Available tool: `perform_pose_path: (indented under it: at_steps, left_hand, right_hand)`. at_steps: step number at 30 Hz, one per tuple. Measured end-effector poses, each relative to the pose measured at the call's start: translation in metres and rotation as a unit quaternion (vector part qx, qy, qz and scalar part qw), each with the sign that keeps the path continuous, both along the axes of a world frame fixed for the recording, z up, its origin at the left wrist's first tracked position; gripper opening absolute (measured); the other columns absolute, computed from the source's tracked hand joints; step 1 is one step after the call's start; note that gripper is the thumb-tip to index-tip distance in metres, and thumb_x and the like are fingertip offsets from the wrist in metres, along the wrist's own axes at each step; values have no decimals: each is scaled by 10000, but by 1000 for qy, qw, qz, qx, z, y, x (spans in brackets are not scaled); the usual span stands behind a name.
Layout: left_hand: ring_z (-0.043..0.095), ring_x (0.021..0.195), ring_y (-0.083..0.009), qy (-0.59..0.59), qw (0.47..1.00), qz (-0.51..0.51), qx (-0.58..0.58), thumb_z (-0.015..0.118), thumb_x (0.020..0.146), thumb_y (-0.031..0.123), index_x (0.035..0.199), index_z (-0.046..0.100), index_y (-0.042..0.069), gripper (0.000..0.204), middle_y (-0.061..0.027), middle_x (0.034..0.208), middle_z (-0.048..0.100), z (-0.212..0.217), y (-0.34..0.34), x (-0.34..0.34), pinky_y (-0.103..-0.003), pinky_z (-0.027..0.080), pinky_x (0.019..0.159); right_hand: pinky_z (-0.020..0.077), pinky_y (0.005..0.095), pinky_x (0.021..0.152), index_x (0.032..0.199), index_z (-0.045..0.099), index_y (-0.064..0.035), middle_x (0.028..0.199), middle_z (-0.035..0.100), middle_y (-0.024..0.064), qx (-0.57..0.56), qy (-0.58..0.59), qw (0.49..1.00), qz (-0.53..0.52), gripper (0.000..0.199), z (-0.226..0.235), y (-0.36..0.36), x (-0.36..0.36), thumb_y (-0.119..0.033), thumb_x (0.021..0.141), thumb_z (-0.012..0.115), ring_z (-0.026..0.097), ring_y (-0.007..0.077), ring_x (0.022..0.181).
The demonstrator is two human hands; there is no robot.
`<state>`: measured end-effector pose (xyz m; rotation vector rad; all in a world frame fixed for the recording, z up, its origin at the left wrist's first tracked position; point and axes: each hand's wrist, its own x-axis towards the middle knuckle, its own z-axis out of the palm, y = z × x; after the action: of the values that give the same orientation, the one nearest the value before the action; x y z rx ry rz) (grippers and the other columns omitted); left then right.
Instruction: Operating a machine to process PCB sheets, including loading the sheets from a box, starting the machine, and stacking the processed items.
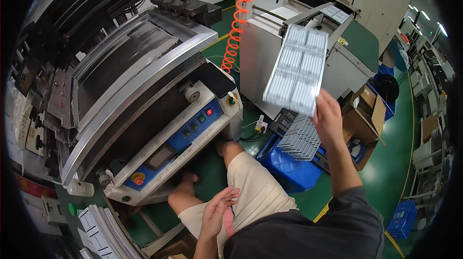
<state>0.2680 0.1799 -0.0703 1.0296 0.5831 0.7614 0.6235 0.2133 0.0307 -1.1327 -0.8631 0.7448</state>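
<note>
Raised out to the right, my right hand [330, 118] pinches the near right corner of a flat panel [298, 68]. The panel carries rows of pale, narrow strips in several blocks and tilts in the air in front of a white machine [263, 51]. Over my lap, my left hand [214, 213] has its fingers loosely stretched and holds nothing that I can see. A pink strip [228, 221] lies beside it against my light shorts. Below the raised panel, a grey slotted rack [300, 138] rests on a blue plastic box [292, 171].
A metal-framed printing screen [140, 78] sits on the machine at left, above a blue control panel [174, 142]. An orange coiled hose [233, 46] hangs at centre. An open cardboard box [369, 109] stands at right; stacked sheets [103, 235] lie at lower left.
</note>
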Motion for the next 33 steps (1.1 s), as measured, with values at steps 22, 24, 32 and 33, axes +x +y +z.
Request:
perform_pose_path:
  at_steps: [22,24,32,33]
  left_hand:
    - [505,1209,-262,84,996,-10,27,429,996,270,1355,385,-75,500,-202,1319,505,-14,7,-26,-364,398,1007]
    - [499,1217,-266,66,995,-2,69,440,986,242,1355,386,-73,488,-204,1323,501,1,17,-26,-371,393,1015]
    - [501,1197,-238,-61,933,320,154,554,891,164,1300,415,-98,505,-201,1275,515,103,14,-32,-351,395,1009]
    - [495,1202,-239,-90,906,386,147,545,892,174,1303,412,-96,509,-200,1280,510,110,14,-36,-352,389,1012]
  right_hand:
    - [363,215,543,747,506,-52,654,489,6,111,137,981,-78,269,2,109,67,-146,987,428,412,83,572]
    - [363,216,543,750,507,-51,655,484,5,116,151,979,-77,271,2,110,66,-150,988,424,408,84,571]
    - [353,213,555,808,511,-58,672,485,-4,90,133,984,-71,228,-2,114,77,-172,993,441,405,80,590]
    - [353,213,555,808,511,-58,672,485,-4,93,130,985,-68,228,-3,114,79,-172,993,441,405,80,590]
